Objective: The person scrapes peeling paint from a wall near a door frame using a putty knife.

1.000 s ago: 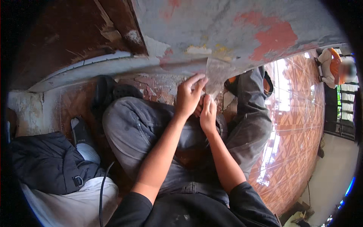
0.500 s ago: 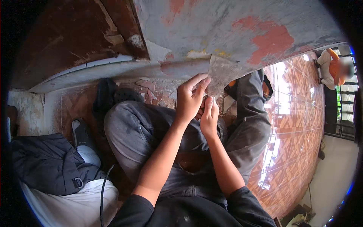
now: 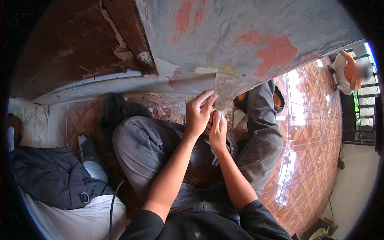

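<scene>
Here, left hand (image 3: pixel 199 116) and right hand (image 3: pixel 218 130), both closed together on a flat grey metal scraper blade (image 3: pixel 224 90), its long axis toward 12 o'clock, edge touching the peeling grey-painted panel (image 3: pixel 240 32).

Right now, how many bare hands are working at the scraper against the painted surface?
2. The left hand pinches the flat metal scraper blade from the left; the right hand sits just below and against it, closer to the grey-trousered knees. The scraper's handle is hidden.

My bare forearms, short black sleeves (image 3: pixel 256 218) just below them, dusty grey denim trousers (image 3: pixel 148 152), black slip-on shoe (image 3: pixel 134 110) beyond the knee
</scene>
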The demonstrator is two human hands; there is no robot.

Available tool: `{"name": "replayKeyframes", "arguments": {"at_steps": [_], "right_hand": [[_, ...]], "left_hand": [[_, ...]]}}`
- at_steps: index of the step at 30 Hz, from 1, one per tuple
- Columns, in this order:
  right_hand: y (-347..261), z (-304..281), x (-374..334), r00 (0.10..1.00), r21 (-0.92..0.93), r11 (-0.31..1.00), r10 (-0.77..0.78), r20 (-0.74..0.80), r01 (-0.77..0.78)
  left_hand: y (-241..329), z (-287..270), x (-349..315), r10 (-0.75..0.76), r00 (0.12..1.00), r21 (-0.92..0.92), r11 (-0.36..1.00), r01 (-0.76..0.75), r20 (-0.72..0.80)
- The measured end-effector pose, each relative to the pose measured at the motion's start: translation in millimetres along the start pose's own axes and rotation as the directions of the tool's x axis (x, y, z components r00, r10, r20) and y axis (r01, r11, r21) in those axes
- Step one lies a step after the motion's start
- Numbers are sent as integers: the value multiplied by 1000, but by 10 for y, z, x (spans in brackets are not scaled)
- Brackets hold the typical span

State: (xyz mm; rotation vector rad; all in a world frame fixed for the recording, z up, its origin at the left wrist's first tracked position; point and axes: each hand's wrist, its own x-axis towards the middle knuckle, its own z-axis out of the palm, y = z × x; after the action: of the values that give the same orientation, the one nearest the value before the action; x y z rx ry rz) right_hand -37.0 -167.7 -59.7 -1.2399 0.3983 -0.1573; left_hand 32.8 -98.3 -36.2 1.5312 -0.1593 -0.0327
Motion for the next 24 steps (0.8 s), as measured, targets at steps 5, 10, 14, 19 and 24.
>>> {"name": "replayKeyframes", "arguments": {"at_steps": [5,10,14,19,24], "right_hand": [[-13,50,-10,1000,26,1000,-13,12,12],[3,4,-77,1000,-25,1000,5,-11,-5],[36,3,-30,1000,17,1000,14,-10,-14],[39,-16,-12,1000,-55,998,1,-17,-2],[5,1,0,1000,-59,998,-6,-6,6]], "left_hand": [[-11,-58,-5,-33,999,-6,999,34,27],[45,-22,-35,52,999,17,999,-52,-6],[22,-29,-26,45,999,32,999,-44,-19],[41,-27,-7,60,998,140,989,-57,-17],[24,-32,5,17,1000,-27,999,-17,4]]}}
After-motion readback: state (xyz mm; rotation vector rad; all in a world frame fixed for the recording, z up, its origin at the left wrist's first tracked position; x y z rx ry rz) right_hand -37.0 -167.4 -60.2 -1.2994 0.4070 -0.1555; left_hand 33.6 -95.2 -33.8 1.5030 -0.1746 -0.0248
